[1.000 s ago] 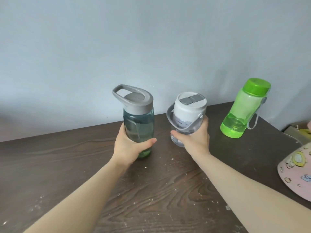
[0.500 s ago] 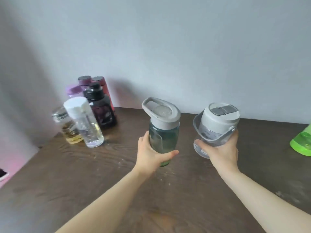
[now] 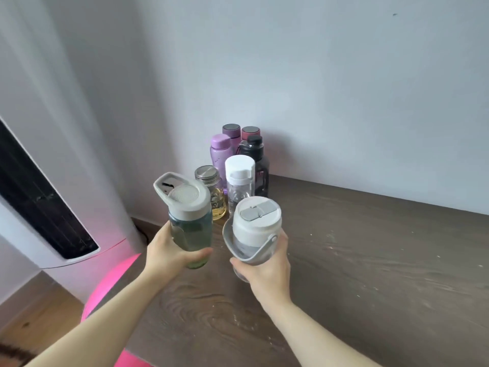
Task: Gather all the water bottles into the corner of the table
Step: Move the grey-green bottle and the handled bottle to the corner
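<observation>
My left hand (image 3: 169,250) grips a teal bottle with a grey loop lid (image 3: 189,215), held above the table. My right hand (image 3: 264,268) grips a short clear bottle with a white lid and grey handle (image 3: 255,226), also lifted. Both hang just in front of a cluster of bottles standing in the table's far left corner: a clear bottle with a white cap (image 3: 239,178), a small jar of yellow liquid (image 3: 211,192), a black bottle (image 3: 258,168), a light purple bottle (image 3: 219,152), and two darker capped bottles (image 3: 239,132) behind, partly hidden.
The dark wooden table (image 3: 370,260) stretches to the right, against a pale wall. A tall white appliance with a dark vent (image 3: 53,194) stands off the table's left edge. A pink object (image 3: 105,287) lies below the table's left side.
The view has swung left and both hands have carried their bottles toward the corner cluster, which is now directly ahead. The green bottle has left the view.
</observation>
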